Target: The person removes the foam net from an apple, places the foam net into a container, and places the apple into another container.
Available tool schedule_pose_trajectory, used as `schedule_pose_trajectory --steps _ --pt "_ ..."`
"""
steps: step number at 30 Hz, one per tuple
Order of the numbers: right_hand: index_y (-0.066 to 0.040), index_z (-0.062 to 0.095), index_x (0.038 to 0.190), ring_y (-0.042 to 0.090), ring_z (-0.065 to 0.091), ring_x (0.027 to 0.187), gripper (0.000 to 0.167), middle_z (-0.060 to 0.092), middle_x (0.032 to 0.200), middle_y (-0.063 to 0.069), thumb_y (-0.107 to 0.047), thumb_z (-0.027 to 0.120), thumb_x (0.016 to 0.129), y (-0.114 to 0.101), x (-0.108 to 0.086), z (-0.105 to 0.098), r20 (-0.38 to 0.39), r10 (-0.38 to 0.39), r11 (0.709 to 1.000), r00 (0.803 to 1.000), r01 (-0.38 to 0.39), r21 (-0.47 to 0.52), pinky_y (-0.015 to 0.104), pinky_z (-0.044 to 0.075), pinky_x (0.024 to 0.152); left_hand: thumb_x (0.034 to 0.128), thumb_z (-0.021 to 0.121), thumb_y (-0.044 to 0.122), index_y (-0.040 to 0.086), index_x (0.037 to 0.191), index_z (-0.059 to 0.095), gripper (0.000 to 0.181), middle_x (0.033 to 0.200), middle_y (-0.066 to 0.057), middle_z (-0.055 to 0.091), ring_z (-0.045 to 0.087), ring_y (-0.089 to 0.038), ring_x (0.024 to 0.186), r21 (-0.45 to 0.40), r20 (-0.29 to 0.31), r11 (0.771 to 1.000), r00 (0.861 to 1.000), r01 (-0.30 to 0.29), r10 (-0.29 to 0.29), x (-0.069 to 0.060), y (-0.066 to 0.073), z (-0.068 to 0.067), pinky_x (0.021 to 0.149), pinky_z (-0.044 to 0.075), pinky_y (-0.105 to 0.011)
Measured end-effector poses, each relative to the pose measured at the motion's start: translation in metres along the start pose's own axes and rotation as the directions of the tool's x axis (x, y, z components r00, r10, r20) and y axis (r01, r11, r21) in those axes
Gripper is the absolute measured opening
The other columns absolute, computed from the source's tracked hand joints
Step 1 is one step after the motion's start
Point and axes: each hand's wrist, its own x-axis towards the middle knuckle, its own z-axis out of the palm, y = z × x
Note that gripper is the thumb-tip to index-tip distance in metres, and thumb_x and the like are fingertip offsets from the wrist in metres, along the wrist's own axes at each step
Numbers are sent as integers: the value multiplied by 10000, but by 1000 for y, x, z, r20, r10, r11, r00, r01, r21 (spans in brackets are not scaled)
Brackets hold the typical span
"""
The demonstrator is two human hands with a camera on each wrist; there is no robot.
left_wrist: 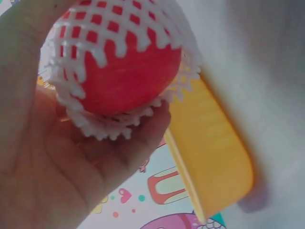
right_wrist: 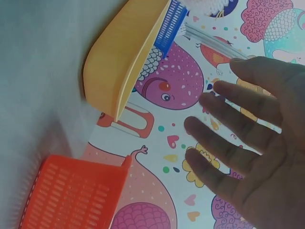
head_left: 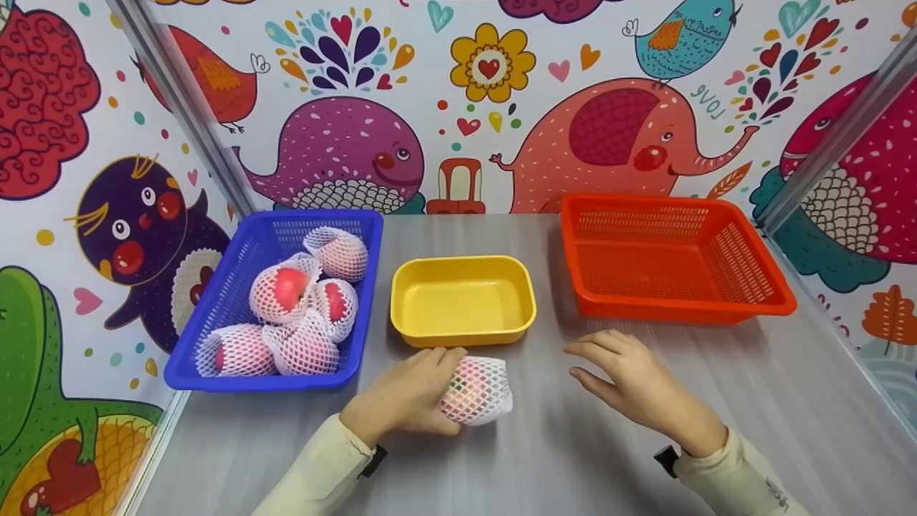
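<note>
Presently, your left hand (head_left: 405, 398) is clamped on an apple (head_left: 478, 393) in a white foam net; the thumb and the fingers curl around its left side. This apple is just in front of the yellow tub (head_left: 462, 308), on the side nearer to you; whether its underside touches the grey table (head_left: 544, 466), I cannot tell. From the left wrist view, red skin shows below the edge of the net.

Your right hand (head_left: 634, 380) is over the table, in front of the orange-red basket (head_left: 666, 276), with its thumb and fingers apart and rather straight.

To the left of the tub stands the blue basket (head_left: 258, 385), which holds five more net-wrapped apples (head_left: 290, 288), gathered toward its right and near sides. Behind everything, you face a wall (head_left: 491, 64) printed with cartoon animals, hearts and flowers.
</note>
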Motion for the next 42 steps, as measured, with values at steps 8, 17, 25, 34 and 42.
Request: schedule_pose_trajectory --steps 8,17,25,34,42 --pt "-123 732 1053 163 627 882 338 689 1024 -35 7 813 752 -8 7 13 -79 -131 981 988 141 134 307 514 771 690 832 511 -1 1443 406 1005 1262 -143 570 565 -261 1115 38 -35 999 999 -32 33 5 10 -10 1016 461 -381" --pt "-76 732 1065 195 620 868 290 699 1031 19 19 782 795 -23 13 38 -173 -181 939 968 222 264 290 504 775 700 813 547 9 1446 403 1007 1278 -120 567 556 -239 1101 72 -82 994 992 -85 91 12 21 -14 1009 464 -352" --pt "-60 682 1105 205 556 905 441 642 1055 40 -24 822 688 -29 10 48 -128 -119 956 985 149 253 294 475 792 691 822 545 0 1446 403 1021 1243 -111 581 559 -224 1065 93 -90 989 988 -117 125 14 28 -14 988 472 -332" --pt "-74 635 1229 201 564 1013 581 615 1176 30 -167 858 700 -34 9 54 -65 -85 961 994 99 257 314 461 879 660 841 548 -16 1434 420 1047 1211 -113 593 567 -221 1025 126 -106 980 980 -155 168 14 32 -13 956 482 -323" --pt "-86 619 1262 217 588 1089 655 619 1221 42 -305 888 707 -35 9 61 -48 -90 961 995 99 259 482 468 934 627 873 546 -41 1451 404 1115 1237 -120 603 575 -223 1071 110 -119 974 971 -196 208 17 38 -12 998 462 -311"
